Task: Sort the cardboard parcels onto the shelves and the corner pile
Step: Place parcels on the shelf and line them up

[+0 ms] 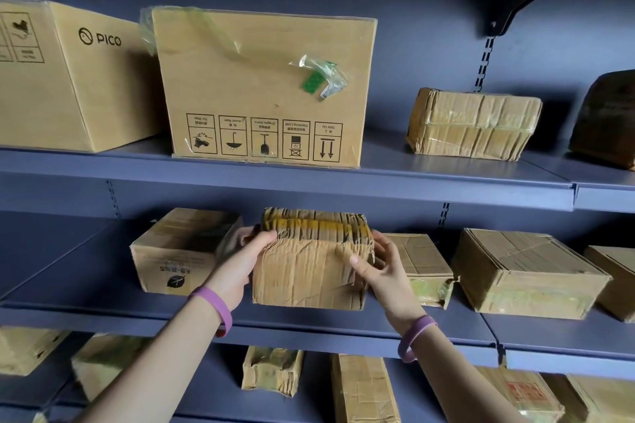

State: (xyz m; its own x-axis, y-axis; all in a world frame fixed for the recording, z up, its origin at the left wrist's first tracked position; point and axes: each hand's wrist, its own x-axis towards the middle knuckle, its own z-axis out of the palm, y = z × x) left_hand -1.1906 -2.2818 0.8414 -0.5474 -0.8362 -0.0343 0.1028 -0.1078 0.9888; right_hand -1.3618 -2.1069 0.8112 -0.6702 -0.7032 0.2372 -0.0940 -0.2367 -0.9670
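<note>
both hands clamp a crumpled cardboard parcel at the middle shelf: left hand and right hand curl round its sides, thumbs on its front. it sits between a leaf-logo box and a taped box. the shelving is blue-grey metal; above stand a "pico" box and an upside-down "side up" box.

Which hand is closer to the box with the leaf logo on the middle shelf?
Left. The left hand grips the left side of the crumpled parcel, right beside the leaf-logo box. The right hand grips its right side, across the parcel from that box.
</note>
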